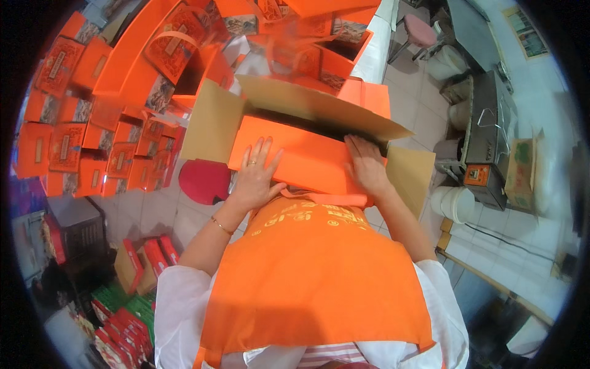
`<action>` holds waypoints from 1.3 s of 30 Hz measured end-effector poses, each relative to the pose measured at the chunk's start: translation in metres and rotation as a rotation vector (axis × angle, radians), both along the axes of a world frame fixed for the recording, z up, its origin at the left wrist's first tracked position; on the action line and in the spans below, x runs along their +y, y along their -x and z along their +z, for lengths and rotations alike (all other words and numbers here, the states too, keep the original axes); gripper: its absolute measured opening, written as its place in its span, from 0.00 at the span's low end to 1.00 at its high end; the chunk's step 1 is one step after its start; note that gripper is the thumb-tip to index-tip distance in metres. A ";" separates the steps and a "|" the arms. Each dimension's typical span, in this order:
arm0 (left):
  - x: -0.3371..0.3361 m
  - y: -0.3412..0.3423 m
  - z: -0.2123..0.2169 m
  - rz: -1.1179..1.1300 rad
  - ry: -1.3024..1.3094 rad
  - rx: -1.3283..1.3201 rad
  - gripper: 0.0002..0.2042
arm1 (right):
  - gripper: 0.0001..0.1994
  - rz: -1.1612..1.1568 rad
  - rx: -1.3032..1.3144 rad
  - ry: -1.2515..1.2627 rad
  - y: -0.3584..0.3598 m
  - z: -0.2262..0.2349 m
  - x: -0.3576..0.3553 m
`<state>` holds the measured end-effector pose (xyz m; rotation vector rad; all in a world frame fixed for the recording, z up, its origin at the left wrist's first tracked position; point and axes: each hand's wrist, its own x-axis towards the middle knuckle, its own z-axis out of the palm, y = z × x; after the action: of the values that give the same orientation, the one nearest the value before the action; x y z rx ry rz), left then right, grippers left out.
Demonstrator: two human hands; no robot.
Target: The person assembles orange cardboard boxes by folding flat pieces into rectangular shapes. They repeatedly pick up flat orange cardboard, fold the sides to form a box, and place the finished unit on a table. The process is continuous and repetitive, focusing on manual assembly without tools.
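An orange box [307, 152] sits partly inside a brown cardboard carton [212, 123] whose flaps stand up and outward. My left hand [255, 172] lies on the orange box's left part, fingers stretched out. At the box's right end, my right hand [367, 165] reaches over with its fingertips toward the carton's dark gap at the back; the fingers are extended, and part of them is in shadow. Both hands press on or touch the box from above rather than wrapping round it. The near side of the carton is hidden by the box and my orange apron [313, 283].
Many orange gift boxes [64, 147] are stacked at the left and far side. A dark red stool seat [203, 181] is beside the carton. White buckets [453, 203] and a dark metal cabinet [488, 135] stand at the right. Red packages [126, 332] lie at lower left.
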<state>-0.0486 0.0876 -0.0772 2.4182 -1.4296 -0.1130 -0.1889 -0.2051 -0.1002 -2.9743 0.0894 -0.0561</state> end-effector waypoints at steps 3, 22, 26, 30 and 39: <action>0.001 -0.005 0.005 -0.081 -0.021 -0.037 0.40 | 0.45 0.019 0.106 -0.028 0.019 0.039 0.022; -0.030 0.006 -0.024 -0.240 -0.374 0.459 0.19 | 0.09 -0.107 0.599 -0.474 0.067 -0.060 0.074; -0.058 0.020 -0.002 -0.546 0.200 0.984 0.29 | 0.07 -0.093 0.710 -0.374 0.038 -0.017 0.056; -0.061 0.056 0.015 -0.635 -0.049 1.013 0.22 | 0.11 -0.019 0.653 -0.279 0.031 -0.020 0.035; -0.024 0.057 -0.099 -0.528 -0.145 0.224 0.26 | 0.09 -0.006 0.565 -0.282 0.027 -0.030 0.018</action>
<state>-0.1052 0.0639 -0.1764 1.9870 -1.9618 -0.6066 -0.2164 -0.1869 -0.1297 -2.6168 0.1584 0.7316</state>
